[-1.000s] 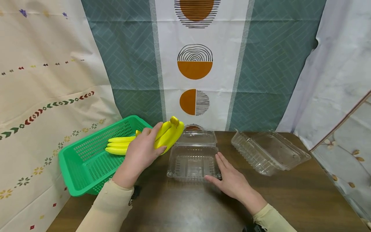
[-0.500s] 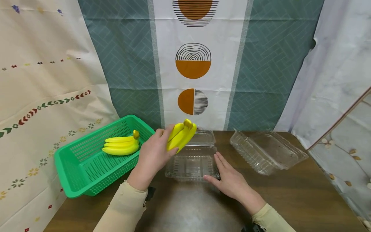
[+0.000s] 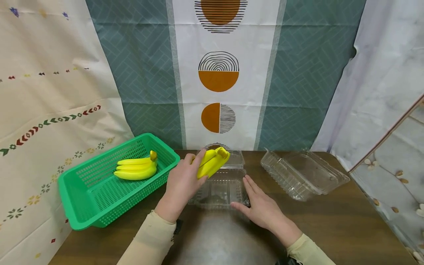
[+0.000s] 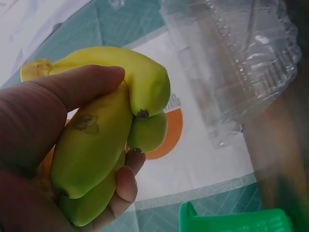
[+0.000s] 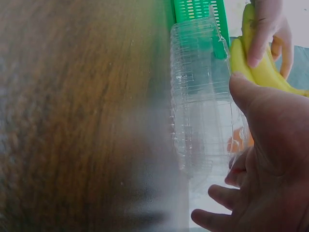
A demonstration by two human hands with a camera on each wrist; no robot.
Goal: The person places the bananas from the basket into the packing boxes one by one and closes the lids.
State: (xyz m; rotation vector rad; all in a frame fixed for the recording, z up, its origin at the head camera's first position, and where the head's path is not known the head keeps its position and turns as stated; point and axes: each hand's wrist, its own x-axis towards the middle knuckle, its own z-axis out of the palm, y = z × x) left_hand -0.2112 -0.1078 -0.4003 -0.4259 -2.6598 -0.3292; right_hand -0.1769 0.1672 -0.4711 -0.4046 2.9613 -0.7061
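A bunch of yellow bananas (image 3: 213,163) is gripped in my left hand (image 3: 182,180), over the left part of an open clear plastic clamshell container (image 3: 219,193). In the left wrist view my thumb lies across the bananas (image 4: 91,145), with fingers curled beneath; their tips look greenish. My right hand (image 3: 263,208) rests at the container's right side, fingers fairly straight. The right wrist view shows that hand (image 5: 285,140) beside the see-through container wall (image 5: 203,96). The left hand and bananas partly hide the container's left side and its raised lid.
A green plastic basket (image 3: 132,197) on the left has another bunch of bananas (image 3: 135,171) inside. To the right a second open clear container (image 3: 288,178) lies tilted on the brown table (image 3: 331,228). Patterned cloths hang behind and at both sides.
My left hand has carried the bananas rightward from beside the basket to over the container, lowering them slightly. The basket's other bunch is now uncovered. My right hand has stayed in place.
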